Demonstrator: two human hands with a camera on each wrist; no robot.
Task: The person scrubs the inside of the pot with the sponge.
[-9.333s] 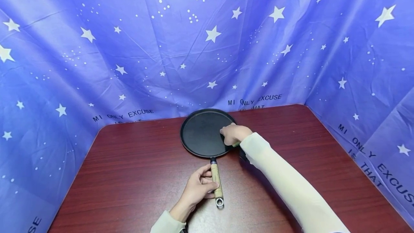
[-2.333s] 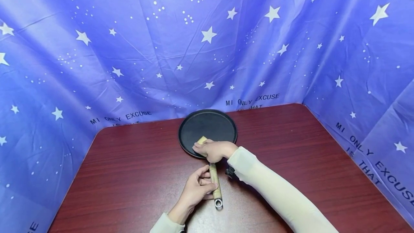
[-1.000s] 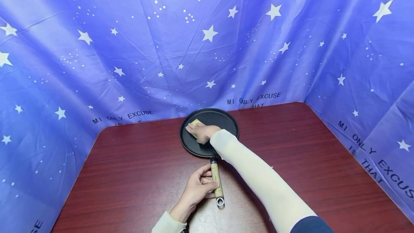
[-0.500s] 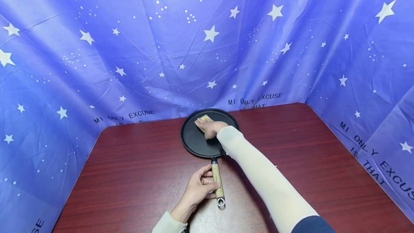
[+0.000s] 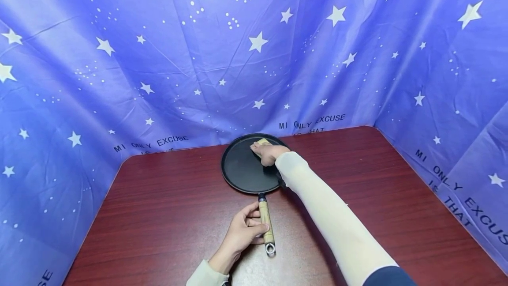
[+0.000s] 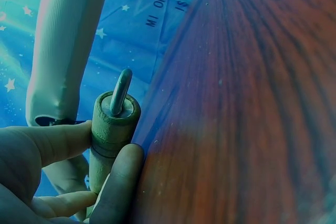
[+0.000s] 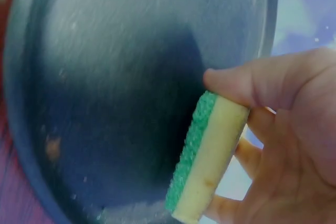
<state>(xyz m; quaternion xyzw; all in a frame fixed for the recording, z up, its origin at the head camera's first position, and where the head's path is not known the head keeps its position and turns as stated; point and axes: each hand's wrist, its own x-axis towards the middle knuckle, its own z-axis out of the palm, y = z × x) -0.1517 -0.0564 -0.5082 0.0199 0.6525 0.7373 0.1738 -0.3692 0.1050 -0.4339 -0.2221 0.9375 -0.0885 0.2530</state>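
A round black flat pan point(image 5: 246, 171) lies on the table with its light wooden handle point(image 5: 267, 224) toward the person. My left hand point(image 5: 241, 232) grips that handle from the left; the left wrist view shows thumb and fingers around the handle end point(image 6: 113, 135), with its metal ring on top. Over the pan's far right part, my right hand point(image 5: 270, 152) holds a yellow sponge point(image 5: 263, 141). In the right wrist view the sponge point(image 7: 212, 158) has a green scouring side facing the pan, and the thumb and fingers pinch it. Small specks and a brownish spot point(image 7: 53, 149) show on the pan.
The dark red wooden table point(image 5: 158, 206) reaches to a blue starred curtain point(image 5: 178, 56) behind and at both sides. My right forearm in its pale sleeve point(image 5: 337, 220) stretches across the table's right half.
My right hand has carried the sponge over the pan from the near side to the far left, then rightward to the far right part. My left hand keeps its grip on the handle.
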